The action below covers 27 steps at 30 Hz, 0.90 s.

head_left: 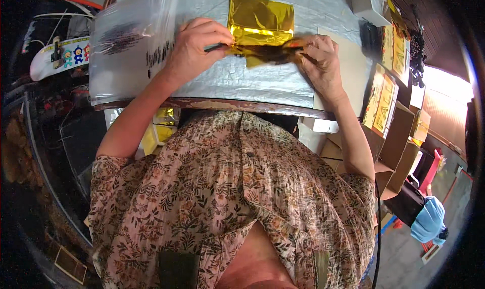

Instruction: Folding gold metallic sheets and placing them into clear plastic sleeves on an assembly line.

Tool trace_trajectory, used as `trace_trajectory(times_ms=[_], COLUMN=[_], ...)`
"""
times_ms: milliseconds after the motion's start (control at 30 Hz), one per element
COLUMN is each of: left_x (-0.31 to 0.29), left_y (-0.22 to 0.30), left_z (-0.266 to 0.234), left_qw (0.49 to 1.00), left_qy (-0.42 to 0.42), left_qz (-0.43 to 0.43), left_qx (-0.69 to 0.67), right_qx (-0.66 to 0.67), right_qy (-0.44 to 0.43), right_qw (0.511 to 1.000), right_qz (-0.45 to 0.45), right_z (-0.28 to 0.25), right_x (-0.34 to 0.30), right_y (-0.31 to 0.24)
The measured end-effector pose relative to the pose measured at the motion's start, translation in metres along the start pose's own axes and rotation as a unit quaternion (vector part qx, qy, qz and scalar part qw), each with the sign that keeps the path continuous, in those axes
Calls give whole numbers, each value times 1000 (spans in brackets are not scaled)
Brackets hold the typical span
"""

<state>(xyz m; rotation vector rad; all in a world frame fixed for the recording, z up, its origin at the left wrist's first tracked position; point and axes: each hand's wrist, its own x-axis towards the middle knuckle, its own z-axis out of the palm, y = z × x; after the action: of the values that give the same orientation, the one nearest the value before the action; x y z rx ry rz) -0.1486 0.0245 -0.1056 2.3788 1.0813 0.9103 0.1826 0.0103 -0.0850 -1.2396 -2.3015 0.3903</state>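
Note:
My left hand (199,40) and my right hand (322,62) are raised over the near part of the table, fingers pinched closed. Between them stretches a dark strip (268,53), smeared by motion, so its exact kind is unclear. Its left end sits in my left fingertips and its right end in my right fingers. Just beyond it, a shiny gold foil sheet (261,15) lies on the table, looking folded or doubled. A small gold flap shows below the strip; whether it belongs to the sheet cannot be told.
Silvery sheeting (217,84) covers the table. Clear plastic bags (126,46) with black marks are stacked left of my left hand. Flat cardboard (348,72) lies by my right hand. Printed yellow boxes (381,99) and an open carton (399,137) stand to the right.

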Motion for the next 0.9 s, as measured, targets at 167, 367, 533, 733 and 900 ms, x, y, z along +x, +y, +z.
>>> trace_trajectory(times_ms=[167, 367, 533, 733, 900], left_x=[3, 6, 9, 11, 14], left_y=[10, 14, 14, 18, 20], left_z=[1, 3, 6, 8, 9], left_qw=[997, 994, 993, 990, 985], left_qy=[14, 37, 34, 31, 24], left_qz=[-70, -103, -106, -126, -163], left_qx=[-25, 22, 42, 62, 60], right_qx=[94, 117, 79, 85, 74], right_qy=[11, 26, 9, 7, -12], right_qw=[988, 977, 980, 978, 974], right_qz=[121, 174, 183, 189, 211], right_z=[6, 7, 7, 13, 14], right_x=[3, 10, 13, 11, 19], right_y=[-9, -17, -17, -8, -9])
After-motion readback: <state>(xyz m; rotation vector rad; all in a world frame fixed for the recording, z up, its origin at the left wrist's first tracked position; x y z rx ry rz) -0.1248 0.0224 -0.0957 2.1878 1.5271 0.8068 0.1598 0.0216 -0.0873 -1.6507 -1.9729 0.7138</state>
